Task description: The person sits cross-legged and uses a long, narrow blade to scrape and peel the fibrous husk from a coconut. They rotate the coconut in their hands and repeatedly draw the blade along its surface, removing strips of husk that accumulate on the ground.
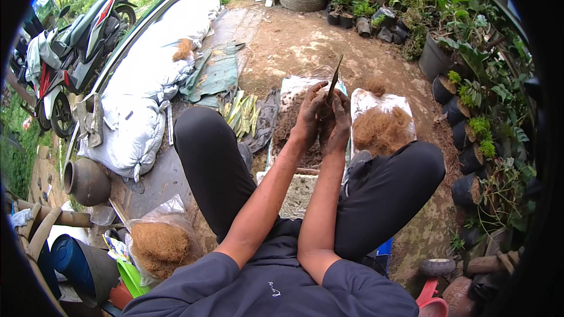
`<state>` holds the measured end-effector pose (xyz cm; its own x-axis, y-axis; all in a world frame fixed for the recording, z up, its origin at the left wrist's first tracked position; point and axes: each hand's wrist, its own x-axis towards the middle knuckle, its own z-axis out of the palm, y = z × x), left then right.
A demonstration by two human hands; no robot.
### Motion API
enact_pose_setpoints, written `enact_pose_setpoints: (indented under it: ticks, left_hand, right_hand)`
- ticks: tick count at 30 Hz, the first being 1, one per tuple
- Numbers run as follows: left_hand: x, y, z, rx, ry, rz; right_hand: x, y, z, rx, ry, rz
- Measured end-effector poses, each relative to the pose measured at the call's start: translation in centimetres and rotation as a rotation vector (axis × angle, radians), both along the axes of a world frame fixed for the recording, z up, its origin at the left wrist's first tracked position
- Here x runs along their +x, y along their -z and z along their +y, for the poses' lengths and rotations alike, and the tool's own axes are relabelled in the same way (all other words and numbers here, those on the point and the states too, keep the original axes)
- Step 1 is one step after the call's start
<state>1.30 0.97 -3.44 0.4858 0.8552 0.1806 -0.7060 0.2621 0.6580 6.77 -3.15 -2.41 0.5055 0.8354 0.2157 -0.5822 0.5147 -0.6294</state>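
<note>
Soil-stained, my left hand (pixel 311 106) and my right hand (pixel 338 116) are cupped together over a white tray-like holder (pixel 287 83) of dark soil (pixel 288 128). Between them stands a narrow, pointed leaf cutting (pixel 335 77), nearly upright. Its base is hidden by my fingers, and a dark clump seems to surround it. To the right, loose brown coconut fibre (pixel 382 131) lies on a white sheet (pixel 404 105), with a small fibre ball (pixel 376 86) at its far edge. Several yellow-green leaf cuttings (pixel 240 114) lie left of the soil.
White sacks (pixel 128 136) line the left side, near a clay pot (pixel 88 182). A plastic bag of fibre (pixel 161 246) sits by my left hip. Black potted plants (pixel 467 189) border the right. My bent knees flank the soil. Behind the sacks stands a motorcycle (pixel 72 59).
</note>
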Motion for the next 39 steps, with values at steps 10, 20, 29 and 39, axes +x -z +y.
enact_pose_setpoints:
  ticks: [10,20,29,39]
  left_hand:
    - [-0.47,-0.55,0.07,0.081,0.061,0.153]
    - [-0.6,-0.55,0.12,-0.003,0.059,0.134]
    - [-0.44,-0.32,0.24,-0.007,0.071,0.106]
    - [-0.27,-0.29,0.09,0.02,0.047,0.176]
  right_hand:
    - [0.18,0.85,0.48,-0.028,0.058,0.044]
    - [0.04,0.9,0.4,-0.088,0.094,-0.056]
    - [0.06,0.96,0.64,-0.046,0.098,-0.047]
    - [0.0,1.13,0.62,-0.06,0.13,-0.015]
